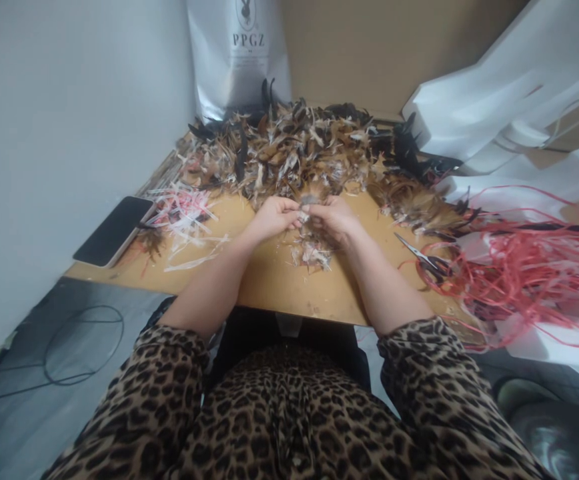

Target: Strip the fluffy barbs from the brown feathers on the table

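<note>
Both hands meet over the middle of the wooden tabletop (269, 287). My left hand (275, 219) pinches the lower left side of a small brown and grey feather bunch (312, 195). On its right side, my right hand (333, 217) grips the same bunch between thumb and fingers. The fluffy tips point away from me. Just below the hands lies a little heap of pale feather scraps (313, 253). Behind them spreads a big pile of brown, black and cream feathers (289, 147).
A phone (113, 231) lies at the left edge beside pink and white strips (184, 208). To the right are scissors (427, 259), a tangle of red strings (534, 267) and a row of feathers (424, 207). A silver bag (242, 73) stands at the back.
</note>
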Demonstrator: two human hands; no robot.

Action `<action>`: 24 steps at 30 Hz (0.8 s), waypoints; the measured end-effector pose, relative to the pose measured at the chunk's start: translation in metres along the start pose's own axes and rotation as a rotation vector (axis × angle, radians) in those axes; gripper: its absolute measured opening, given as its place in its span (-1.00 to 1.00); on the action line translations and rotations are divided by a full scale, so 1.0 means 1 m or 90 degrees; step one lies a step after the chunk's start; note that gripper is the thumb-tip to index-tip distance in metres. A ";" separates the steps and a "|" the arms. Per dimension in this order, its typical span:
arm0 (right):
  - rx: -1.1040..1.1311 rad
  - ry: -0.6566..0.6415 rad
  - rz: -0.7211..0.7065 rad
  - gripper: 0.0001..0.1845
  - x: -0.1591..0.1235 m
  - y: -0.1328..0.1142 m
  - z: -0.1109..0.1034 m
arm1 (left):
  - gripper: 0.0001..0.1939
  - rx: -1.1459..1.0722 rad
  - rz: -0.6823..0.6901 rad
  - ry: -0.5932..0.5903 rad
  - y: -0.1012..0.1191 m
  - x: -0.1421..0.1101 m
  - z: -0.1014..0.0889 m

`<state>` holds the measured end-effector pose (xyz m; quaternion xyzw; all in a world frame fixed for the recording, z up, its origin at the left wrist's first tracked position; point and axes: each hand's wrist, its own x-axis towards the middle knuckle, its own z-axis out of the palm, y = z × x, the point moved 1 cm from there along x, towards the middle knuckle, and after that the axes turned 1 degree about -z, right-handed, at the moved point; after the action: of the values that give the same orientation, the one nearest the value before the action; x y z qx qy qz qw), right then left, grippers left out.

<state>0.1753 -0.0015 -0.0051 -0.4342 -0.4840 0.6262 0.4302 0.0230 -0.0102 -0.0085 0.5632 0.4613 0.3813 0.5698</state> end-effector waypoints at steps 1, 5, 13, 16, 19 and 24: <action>-0.013 0.009 -0.004 -0.61 0.000 0.000 -0.001 | -0.93 -0.005 0.003 -0.007 0.000 -0.001 0.000; -0.069 0.024 -0.015 -0.63 -0.002 -0.003 -0.002 | -0.95 -0.020 -0.002 -0.032 -0.002 -0.001 0.000; -0.159 0.002 -0.063 -0.71 -0.007 -0.007 0.001 | -0.88 0.055 -0.001 -0.008 -0.013 0.004 0.002; -0.194 0.043 -0.075 -0.64 -0.005 -0.008 0.001 | -0.88 0.044 0.003 0.020 -0.011 0.004 0.001; -0.161 0.060 -0.094 -0.58 -0.002 -0.006 0.002 | -0.90 0.019 0.002 0.033 -0.006 0.003 0.001; -0.086 0.083 -0.146 -0.59 0.001 -0.003 0.003 | -0.87 -0.028 0.011 0.023 0.003 -0.002 0.003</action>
<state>0.1724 -0.0004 -0.0019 -0.4436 -0.5425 0.5092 0.4995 0.0252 -0.0132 -0.0058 0.5476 0.4580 0.4065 0.5702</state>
